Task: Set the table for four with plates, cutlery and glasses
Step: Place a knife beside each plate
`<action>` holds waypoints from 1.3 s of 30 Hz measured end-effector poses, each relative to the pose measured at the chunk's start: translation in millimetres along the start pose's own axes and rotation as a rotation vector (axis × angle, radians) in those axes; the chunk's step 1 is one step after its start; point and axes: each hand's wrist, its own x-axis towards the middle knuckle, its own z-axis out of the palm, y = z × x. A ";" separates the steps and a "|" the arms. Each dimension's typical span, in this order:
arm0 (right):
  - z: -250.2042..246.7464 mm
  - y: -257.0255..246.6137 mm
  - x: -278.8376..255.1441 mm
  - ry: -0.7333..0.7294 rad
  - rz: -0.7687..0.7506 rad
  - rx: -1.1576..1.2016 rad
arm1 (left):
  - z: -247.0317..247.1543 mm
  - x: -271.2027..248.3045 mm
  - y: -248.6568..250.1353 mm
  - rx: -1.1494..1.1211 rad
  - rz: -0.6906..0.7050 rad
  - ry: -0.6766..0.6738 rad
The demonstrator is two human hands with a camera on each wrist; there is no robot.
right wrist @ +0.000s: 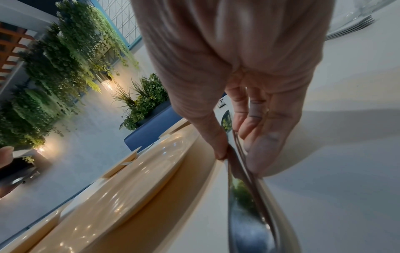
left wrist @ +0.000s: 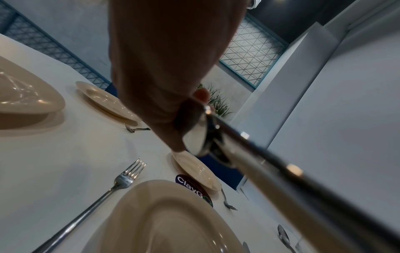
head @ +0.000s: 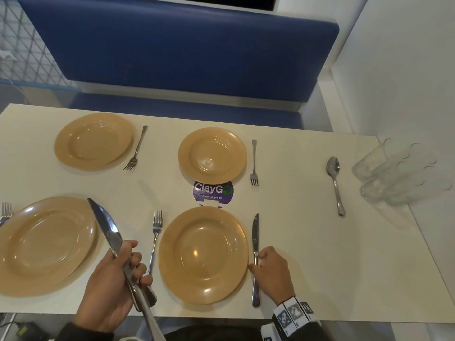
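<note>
**Knife going down beside the near-right plate**

My right hand (head: 272, 271) pinches the handle of a knife (head: 255, 244) that lies on the tabletop (head: 307, 254) just right of the near-right plate (head: 203, 254); thumb and fingertips are closed on it, and from the wrist view the blade runs away along the plate's rim. My left hand (head: 115, 279) is wrapped round a bundle of cutlery (head: 110, 232), with at least one knife and what looks like a spoon standing up out of the fist over the gap between the two near plates.

Four plates are out: the near-left plate (head: 44, 244), the far-left plate (head: 93, 141) and the far-right plate (head: 211, 156) besides the one I am working at. Each has a fork by it, such as the fork (head: 155, 237) left of my near-right plate. A lone spoon (head: 334, 183) lies well to the right, and the glasses (head: 394, 171) lie clustered on their sides at the tabletop's right end.

So I judge I am in the cutlery stage, laying knives. Next I should let go of this knife once it sits straight, then draw another from the left-hand bundle without letting the rest slip. The glasses have yet to be placed.
</note>
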 end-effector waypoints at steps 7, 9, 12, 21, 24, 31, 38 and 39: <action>-1.7 -1.4 -0.6 -0.007 -0.008 0.005 | -2.2 2.0 -0.1 0.016 0.001 -0.004; -1.9 -2.0 -0.6 -0.016 -0.005 0.005 | -2.6 1.6 0.5 0.014 0.003 -0.006; -2.8 -2.3 -1.1 -0.028 -0.004 0.004 | -2.7 0.1 1.6 0.018 0.009 -0.003; -11.5 -7.9 -7.1 -0.073 0.031 0.022 | -3.2 -2.2 3.9 0.002 0.025 -0.007; -32.4 -10.3 -13.4 -0.015 0.051 0.041 | -0.7 -7.8 7.4 -0.005 0.013 -0.004; -86.5 -124.6 -73.8 0.012 -0.391 0.184 | 11.4 -18.3 23.8 0.019 -0.037 -0.034; 4.1 -227.9 -126.8 -0.433 -0.553 -0.167 | -8.8 -13.3 40.9 0.007 -0.074 -0.098; 12.9 -235.0 -130.2 -0.441 -0.548 -0.184 | -18.3 -9.3 45.5 0.002 -0.083 -0.091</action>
